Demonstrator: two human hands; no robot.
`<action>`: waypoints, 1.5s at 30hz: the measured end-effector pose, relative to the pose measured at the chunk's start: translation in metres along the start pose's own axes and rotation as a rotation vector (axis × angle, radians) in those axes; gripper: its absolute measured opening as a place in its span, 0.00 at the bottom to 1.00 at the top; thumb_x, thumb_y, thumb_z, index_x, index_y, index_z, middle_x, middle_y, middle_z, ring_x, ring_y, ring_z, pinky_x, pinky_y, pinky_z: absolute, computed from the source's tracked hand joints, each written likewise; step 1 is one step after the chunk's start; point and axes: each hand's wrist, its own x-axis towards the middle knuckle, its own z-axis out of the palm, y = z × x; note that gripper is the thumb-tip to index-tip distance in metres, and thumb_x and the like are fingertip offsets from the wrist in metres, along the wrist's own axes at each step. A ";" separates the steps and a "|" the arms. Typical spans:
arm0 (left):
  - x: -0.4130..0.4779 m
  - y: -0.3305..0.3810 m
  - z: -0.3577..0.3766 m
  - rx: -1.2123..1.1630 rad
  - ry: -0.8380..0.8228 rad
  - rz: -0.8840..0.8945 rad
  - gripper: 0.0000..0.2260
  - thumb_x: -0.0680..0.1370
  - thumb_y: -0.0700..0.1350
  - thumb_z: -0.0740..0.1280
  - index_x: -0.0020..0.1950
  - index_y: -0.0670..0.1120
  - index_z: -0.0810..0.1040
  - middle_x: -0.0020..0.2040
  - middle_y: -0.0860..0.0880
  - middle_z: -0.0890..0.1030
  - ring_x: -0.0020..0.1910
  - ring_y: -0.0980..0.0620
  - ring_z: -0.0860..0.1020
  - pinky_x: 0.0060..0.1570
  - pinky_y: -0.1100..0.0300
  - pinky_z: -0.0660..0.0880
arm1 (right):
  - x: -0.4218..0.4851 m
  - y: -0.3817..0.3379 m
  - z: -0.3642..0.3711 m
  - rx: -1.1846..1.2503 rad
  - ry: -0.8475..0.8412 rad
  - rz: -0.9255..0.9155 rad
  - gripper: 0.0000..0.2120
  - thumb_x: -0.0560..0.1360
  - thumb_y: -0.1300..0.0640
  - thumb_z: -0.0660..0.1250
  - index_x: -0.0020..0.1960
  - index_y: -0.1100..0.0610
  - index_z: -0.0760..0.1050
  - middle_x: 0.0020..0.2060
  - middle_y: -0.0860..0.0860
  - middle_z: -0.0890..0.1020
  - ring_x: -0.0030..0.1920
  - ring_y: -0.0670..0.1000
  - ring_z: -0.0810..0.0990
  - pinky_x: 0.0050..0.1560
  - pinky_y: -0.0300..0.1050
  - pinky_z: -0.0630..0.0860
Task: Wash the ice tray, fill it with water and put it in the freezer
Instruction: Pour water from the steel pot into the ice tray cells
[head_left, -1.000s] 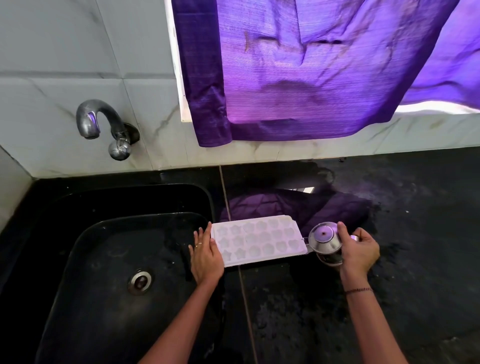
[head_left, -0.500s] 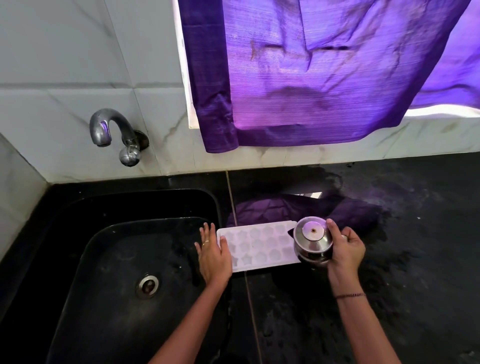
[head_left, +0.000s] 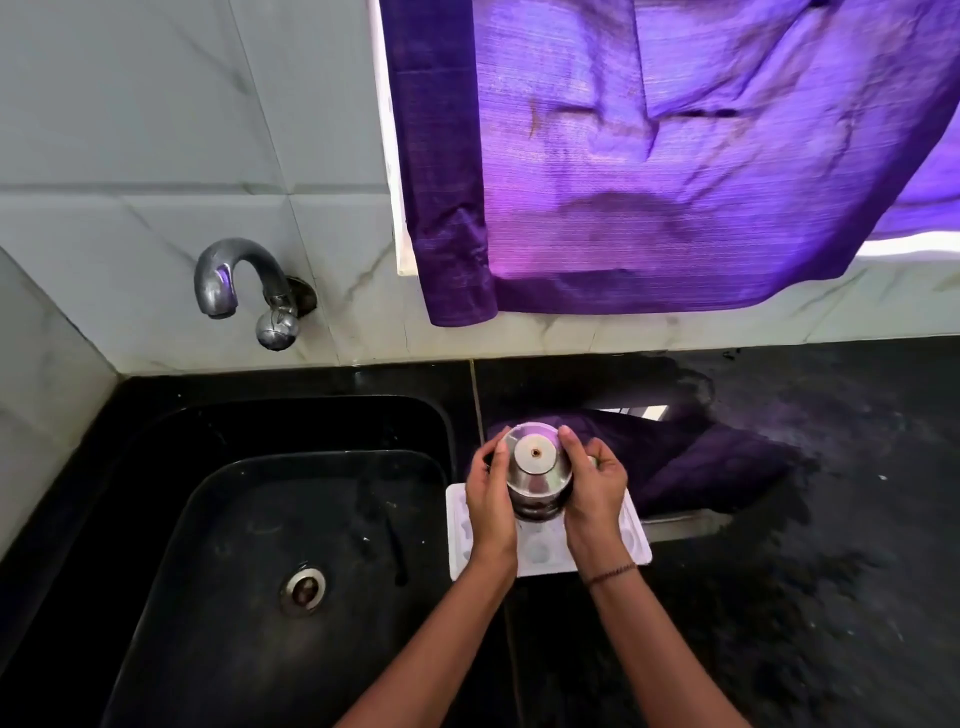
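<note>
Ice tray (head_left: 543, 553): one, white, lying flat on the black counter (head_left: 779, 597). Its left short edge is sitting just beside the right rim of the sink (head_left: 448, 431), and its near long edge is facing me. My wrists are covering much of it, so I am not counting its moulds.

Steel vessel (head_left: 537, 467): one, small and round. I am holding it above the far half of the tray, with its round face turned up towards me. I cannot tell whether it is touching the tray.

Hands: two, both engaged. My left hand (head_left: 491, 501) is curling its fingers (head_left: 498, 457) round the vessel's left side. My right hand (head_left: 597, 493) is gripping the right side, and one thin bracelet (head_left: 613, 573) is circling that wrist.

Fixtures: one sink with one drain (head_left: 303, 590), and one curved tap (head_left: 244, 291) on the tiled wall above the sink's far edge. One purple curtain (head_left: 649, 156) is hanging over the counter's back edge.

Room: a broad stretch of counter is running from the tray's right edge to the right side of the view. A dark purple patch (head_left: 701, 467) is showing behind the tray; cloth or reflection, I cannot tell.
</note>
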 end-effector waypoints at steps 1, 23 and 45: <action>0.002 0.002 0.001 -0.024 0.025 0.005 0.06 0.80 0.42 0.62 0.53 0.47 0.77 0.51 0.48 0.81 0.51 0.53 0.79 0.44 0.69 0.76 | 0.002 0.000 0.005 -0.017 -0.017 -0.001 0.20 0.71 0.60 0.73 0.31 0.54 0.62 0.28 0.52 0.66 0.33 0.50 0.66 0.36 0.43 0.69; 0.113 -0.011 0.009 0.057 0.125 -0.025 0.06 0.79 0.40 0.63 0.55 0.43 0.77 0.46 0.52 0.80 0.44 0.58 0.78 0.39 0.72 0.75 | 0.082 0.033 0.061 -0.008 -0.182 0.178 0.05 0.74 0.60 0.69 0.49 0.58 0.82 0.44 0.52 0.84 0.48 0.50 0.82 0.54 0.46 0.78; 0.094 -0.011 -0.042 0.496 0.053 0.090 0.15 0.80 0.43 0.62 0.67 0.51 0.72 0.67 0.50 0.74 0.67 0.53 0.70 0.61 0.62 0.66 | 0.091 0.022 -0.010 -0.726 -0.316 -0.381 0.13 0.77 0.54 0.66 0.61 0.56 0.73 0.57 0.51 0.74 0.59 0.49 0.74 0.63 0.44 0.70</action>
